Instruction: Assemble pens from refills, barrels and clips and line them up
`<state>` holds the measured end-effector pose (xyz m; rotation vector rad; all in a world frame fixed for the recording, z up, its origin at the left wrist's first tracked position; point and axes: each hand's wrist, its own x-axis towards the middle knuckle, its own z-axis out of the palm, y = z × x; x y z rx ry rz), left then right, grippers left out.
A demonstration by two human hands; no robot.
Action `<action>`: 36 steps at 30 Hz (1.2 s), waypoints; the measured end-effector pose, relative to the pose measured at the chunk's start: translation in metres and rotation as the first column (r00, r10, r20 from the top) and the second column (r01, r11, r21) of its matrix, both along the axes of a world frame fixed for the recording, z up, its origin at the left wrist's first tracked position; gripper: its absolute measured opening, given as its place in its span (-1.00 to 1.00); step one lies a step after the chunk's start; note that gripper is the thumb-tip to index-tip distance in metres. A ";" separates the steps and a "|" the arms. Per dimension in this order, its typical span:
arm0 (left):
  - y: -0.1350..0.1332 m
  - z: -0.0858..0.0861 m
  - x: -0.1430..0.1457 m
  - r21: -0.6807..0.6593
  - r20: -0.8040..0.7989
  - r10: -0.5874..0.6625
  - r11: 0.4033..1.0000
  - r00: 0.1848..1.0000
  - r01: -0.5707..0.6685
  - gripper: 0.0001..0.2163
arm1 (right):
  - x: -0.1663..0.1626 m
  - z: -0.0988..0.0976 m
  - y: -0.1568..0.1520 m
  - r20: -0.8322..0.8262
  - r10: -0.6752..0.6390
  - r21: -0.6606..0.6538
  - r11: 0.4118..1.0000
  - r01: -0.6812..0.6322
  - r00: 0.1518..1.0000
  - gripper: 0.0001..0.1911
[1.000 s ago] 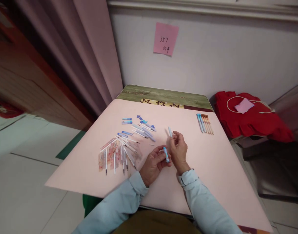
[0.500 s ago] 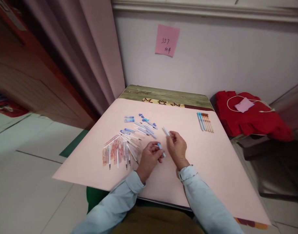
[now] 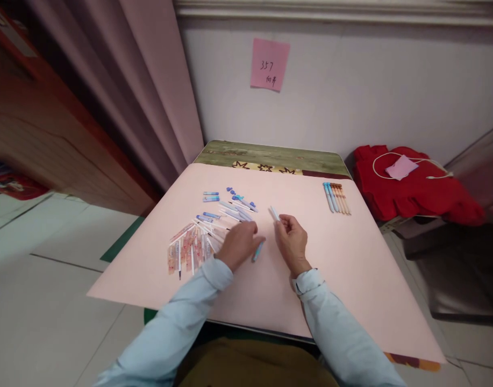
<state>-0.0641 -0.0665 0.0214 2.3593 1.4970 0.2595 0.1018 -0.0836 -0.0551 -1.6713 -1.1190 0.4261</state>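
Note:
My left hand (image 3: pixel 238 244) lies palm down over the near edge of a pile of pen refills and wrappers (image 3: pixel 192 247). Its fingers are curled, and a short blue pen piece (image 3: pixel 257 251) sticks out from under them toward the right. My right hand (image 3: pixel 291 240) is closed in a pinch on a pale pen barrel (image 3: pixel 274 213) that points up and away. The two hands are a short gap apart above the pink sheet (image 3: pixel 351 269). Loose blue caps and barrels (image 3: pixel 235 203) lie just beyond my left hand.
A row of several assembled pens (image 3: pixel 336 197) lies at the sheet's far right. A red cloth (image 3: pixel 411 188) with a white cable sits on a seat to the right. A pink note (image 3: pixel 269 64) hangs on the wall, with a curtain (image 3: pixel 149 91) at the left.
My left hand has moved left and turned palm down onto the pile of refills, carrying the blue piece along. My right hand has stayed nearly in place with the barrel.

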 end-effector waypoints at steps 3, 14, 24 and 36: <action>0.047 0.015 -0.004 0.181 -0.058 0.023 0.983 0.998 -0.012 -0.92 | 0.001 0.000 0.001 -0.004 0.005 0.000 1.000 -0.005 1.000 -0.72; 0.113 -0.012 0.003 0.104 -0.323 -0.284 0.938 0.903 0.332 -0.84 | 0.003 -0.001 0.003 -0.038 0.037 0.005 0.999 -0.037 0.999 -0.71; 0.116 0.000 0.012 0.047 -0.405 -0.408 0.885 0.818 0.464 -0.85 | 0.004 0.005 0.003 -0.034 0.040 -0.030 0.999 -0.041 0.999 -0.74; 0.089 0.017 0.020 -0.420 0.907 0.420 0.905 -0.021 -0.065 -0.86 | 0.004 0.000 0.006 -0.104 0.116 0.074 0.991 -0.108 0.988 -0.65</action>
